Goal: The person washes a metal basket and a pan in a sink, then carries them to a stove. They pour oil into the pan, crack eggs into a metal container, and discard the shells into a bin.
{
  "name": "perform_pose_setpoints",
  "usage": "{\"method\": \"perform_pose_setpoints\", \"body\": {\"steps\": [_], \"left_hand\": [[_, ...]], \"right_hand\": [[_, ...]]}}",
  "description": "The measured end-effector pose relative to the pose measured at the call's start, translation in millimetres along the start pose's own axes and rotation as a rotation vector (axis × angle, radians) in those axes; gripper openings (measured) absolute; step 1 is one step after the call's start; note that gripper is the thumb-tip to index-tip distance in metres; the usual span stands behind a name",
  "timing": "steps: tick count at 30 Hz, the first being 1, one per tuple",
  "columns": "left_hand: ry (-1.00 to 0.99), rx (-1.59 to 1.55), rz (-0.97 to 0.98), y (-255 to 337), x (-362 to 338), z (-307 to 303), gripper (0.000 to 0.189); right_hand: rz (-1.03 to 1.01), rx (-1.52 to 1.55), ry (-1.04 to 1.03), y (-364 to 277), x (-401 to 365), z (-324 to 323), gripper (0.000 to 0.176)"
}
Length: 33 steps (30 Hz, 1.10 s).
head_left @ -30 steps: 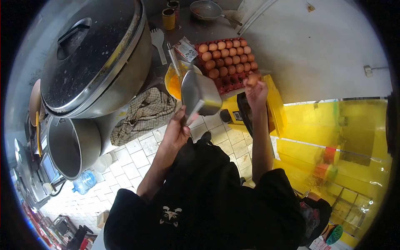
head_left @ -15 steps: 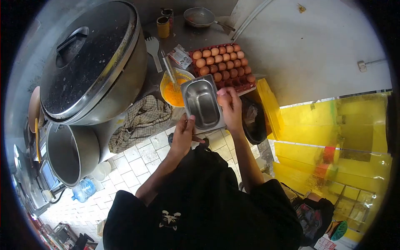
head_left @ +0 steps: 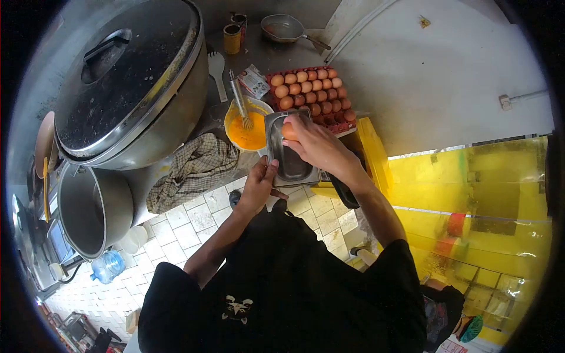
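Note:
My left hand (head_left: 259, 183) grips the near left edge of a small rectangular steel pan (head_left: 288, 166), holding it above the floor at the counter's edge. An egg (head_left: 288, 131) is in the fingers of my right hand (head_left: 318, 144), over the far end of the pan. The hand hides part of the pan's inside. Just left of the pan stands a bowl of beaten egg (head_left: 248, 136) with a whisk (head_left: 240, 103) leaning in it. Behind the pan lies a red tray (head_left: 344, 125) with several rows of brown eggs.
A huge lidded pot (head_left: 159, 123) fills the left. A checked cloth (head_left: 194, 170) lies at the counter edge, with an open pot (head_left: 97, 206) beside it. A small frying pan (head_left: 283, 28) sits at the back. Yellow panels (head_left: 471, 206) stand right, near another person (head_left: 441, 312).
My right hand has moved left with the egg, from beside the pan's right rim to over its inside. The pan has shifted slightly right.

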<state>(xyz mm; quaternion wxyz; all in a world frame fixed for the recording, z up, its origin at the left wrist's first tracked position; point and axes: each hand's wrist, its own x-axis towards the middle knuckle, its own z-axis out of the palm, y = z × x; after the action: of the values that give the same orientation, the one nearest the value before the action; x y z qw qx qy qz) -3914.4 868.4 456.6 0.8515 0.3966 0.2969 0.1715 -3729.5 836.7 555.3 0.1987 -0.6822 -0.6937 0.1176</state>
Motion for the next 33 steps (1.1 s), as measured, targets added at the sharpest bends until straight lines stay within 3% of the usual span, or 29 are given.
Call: {"method": "perform_pose_setpoints", "body": {"steps": [4, 13, 16, 19, 22, 25, 26, 28, 30, 33], "left_hand": [[0.0, 0.006, -0.013, -4.6, 2.7, -1.4, 0.037], [0.053, -0.01, -0.03, -1.0, -1.0, 3.6, 0.043], [0.063, -0.038, -0.003, -1.8, -0.8, 5.1, 0.044], [0.033, -0.05, 0.007, 0.2, -2.4, 4.6, 0.044], [0.041, -0.072, 0.022, 2.8, -1.3, 1.7, 0.04], [0.058, -0.095, 0.002, 7.4, -1.5, -3.4, 0.038], [0.06, -0.1, -0.012, 9.8, -2.0, -6.1, 0.037], [0.067, -0.16, -0.062, 13.2, -2.9, -13.2, 0.035], [0.079, -0.226, -0.104, 15.6, -2.2, -23.3, 0.031], [0.094, -0.412, -0.18, 13.6, 1.0, -43.7, 0.026]], "right_hand": [[0.014, -0.27, -0.14, -13.2, 8.8, 0.0, 0.043], [-0.1, -0.645, -0.193, -47.6, 27.0, -36.1, 0.045], [-0.111, -0.638, -0.141, -41.7, 24.9, -31.2, 0.043], [-0.128, -0.445, -0.106, -26.6, 16.9, -23.3, 0.044], [-0.206, -0.043, 0.118, 3.7, 9.5, -3.2, 0.042], [0.043, 0.47, 0.298, 19.4, -10.9, -1.2, 0.046], [0.133, 0.59, 0.447, 31.0, -23.3, 6.1, 0.045], [0.314, 0.634, 0.669, 82.6, -60.8, 30.5, 0.049], [0.546, 0.252, 0.776, 159.9, -114.5, 71.4, 0.054], [1.028, -0.386, 0.431, 229.0, -176.0, 130.2, 0.06]]}}
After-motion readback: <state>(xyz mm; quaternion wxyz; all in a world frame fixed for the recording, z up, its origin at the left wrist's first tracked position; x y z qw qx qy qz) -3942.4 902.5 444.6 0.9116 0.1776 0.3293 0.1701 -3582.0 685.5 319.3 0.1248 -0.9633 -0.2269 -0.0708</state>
